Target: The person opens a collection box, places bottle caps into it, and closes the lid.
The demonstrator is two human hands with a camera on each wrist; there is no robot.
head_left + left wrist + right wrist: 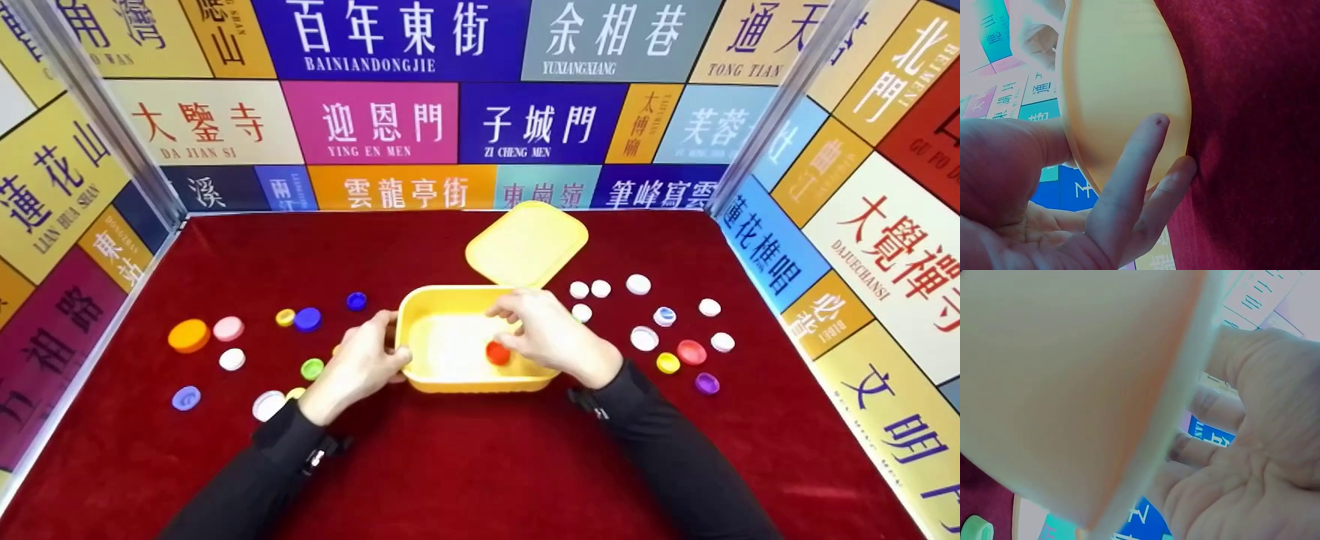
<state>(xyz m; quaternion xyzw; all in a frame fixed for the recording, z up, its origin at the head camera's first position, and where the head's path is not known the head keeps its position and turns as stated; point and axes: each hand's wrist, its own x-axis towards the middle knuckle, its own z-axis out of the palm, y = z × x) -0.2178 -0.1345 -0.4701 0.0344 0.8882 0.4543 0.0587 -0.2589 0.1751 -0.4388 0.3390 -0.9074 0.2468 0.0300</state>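
Observation:
A yellow plastic box [469, 386] without its lid stands in the middle of the table. My left hand [360, 364] grips its left end, thumb over the rim; the left wrist view shows its fingers [1129, 174] along the outer wall. Inside the box lies a red bottle cap [497, 353]. Over the box's right side is my right hand [551, 330], its thumb by the cap and its fingers spread apart above; whether the thumb touches the cap cannot be told. In the right wrist view the box wall [1072, 382] partly hides the right fingertips.
Behind the box lies a yellow lid [529, 244]. Several coloured caps, among them an orange cap [189, 336] and a blue cap [307, 319], are scattered left. Several more, including white caps [638, 284] and a purple cap [706, 384], lie right. Printed panels wall the table's back and sides.

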